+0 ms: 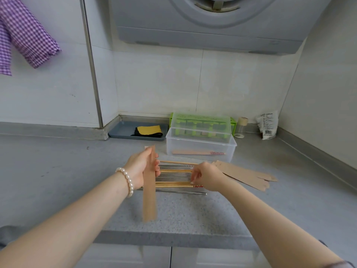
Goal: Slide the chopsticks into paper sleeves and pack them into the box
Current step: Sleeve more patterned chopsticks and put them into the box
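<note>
The left hand [142, 167] grips a brown paper sleeve [149, 187] upright, fingers curled round its upper part. The right hand [205, 176] seems to pinch the chopsticks [174, 175] lying in a row between both hands' fingers. More sleeves [245, 175] lie beyond the right fingers; the clear box [201, 146] sits behind.

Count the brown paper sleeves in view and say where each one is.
At least 5: one brown paper sleeve held upright in the left hand; one filled sleeve inside the clear plastic box; about three fanned on the grey counter beside the right hand. Overlap may hide more.
</note>
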Available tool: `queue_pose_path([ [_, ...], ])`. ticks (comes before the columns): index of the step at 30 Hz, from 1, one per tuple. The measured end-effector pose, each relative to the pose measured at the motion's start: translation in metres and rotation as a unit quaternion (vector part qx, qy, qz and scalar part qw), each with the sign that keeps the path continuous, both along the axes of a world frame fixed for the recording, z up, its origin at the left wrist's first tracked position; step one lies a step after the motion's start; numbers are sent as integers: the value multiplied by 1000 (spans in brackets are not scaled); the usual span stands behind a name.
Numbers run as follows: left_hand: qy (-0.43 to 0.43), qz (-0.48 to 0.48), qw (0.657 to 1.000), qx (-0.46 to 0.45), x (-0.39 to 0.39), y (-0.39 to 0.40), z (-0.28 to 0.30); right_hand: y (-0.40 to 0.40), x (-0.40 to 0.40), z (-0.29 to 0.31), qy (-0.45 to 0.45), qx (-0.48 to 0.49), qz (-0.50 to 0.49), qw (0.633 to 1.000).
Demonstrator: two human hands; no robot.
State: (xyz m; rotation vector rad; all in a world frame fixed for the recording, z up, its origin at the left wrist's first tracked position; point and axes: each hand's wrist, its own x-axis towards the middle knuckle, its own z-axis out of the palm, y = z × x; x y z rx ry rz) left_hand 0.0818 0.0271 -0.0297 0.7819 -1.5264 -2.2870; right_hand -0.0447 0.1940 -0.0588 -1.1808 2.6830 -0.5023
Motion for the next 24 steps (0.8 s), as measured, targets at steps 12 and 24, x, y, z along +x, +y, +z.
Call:
queue_pose_path([
  [12, -76, -128, 985, -86, 3, 2, -19, 5, -2, -13, 245, 145, 124, 951],
  [24, -66, -166, 982, -66, 5, -1, -17, 30, -14, 34, -10, -129, -7, 992],
])
